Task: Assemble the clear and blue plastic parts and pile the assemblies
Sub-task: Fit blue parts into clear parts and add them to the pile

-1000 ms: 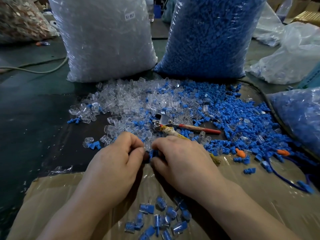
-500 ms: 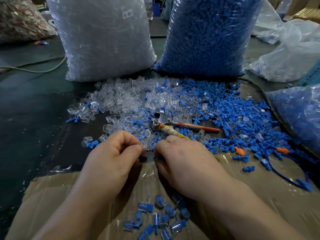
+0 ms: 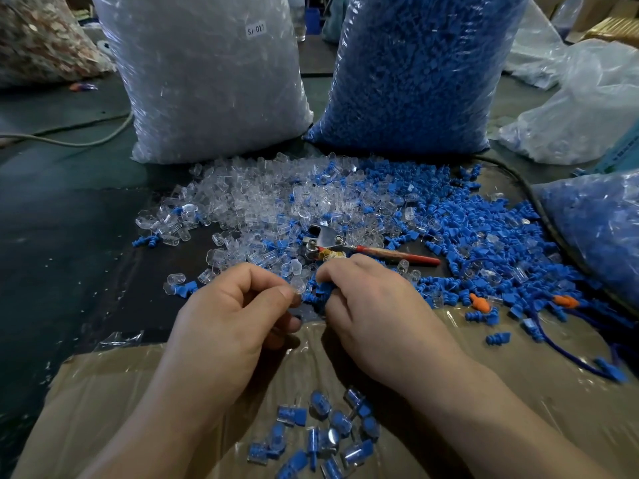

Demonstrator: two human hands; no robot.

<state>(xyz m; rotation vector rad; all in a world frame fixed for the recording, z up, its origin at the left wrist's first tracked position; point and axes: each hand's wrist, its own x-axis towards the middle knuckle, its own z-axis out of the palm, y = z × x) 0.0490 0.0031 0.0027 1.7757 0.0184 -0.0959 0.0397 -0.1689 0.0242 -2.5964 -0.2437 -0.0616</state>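
Taped cardboard (image 3: 103,392) carries the pile of assemblies (image 3: 318,433), nearer the person than the red-handled tool (image 3: 380,252). Just in front of that tool, the left hand (image 3: 235,316) pinches a clear cap (image 3: 297,286) and the right hand (image 3: 373,312) grips a blue plug (image 3: 323,292). It is probably best to square the plug to the cap's mouth, then push straight.

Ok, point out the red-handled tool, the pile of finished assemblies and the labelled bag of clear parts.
red-handled tool (image 3: 397,254): head view, middle of its red handle.
pile of finished assemblies (image 3: 340,421): head view, one assembly mid-pile.
labelled bag of clear parts (image 3: 214,81): head view, its front face.
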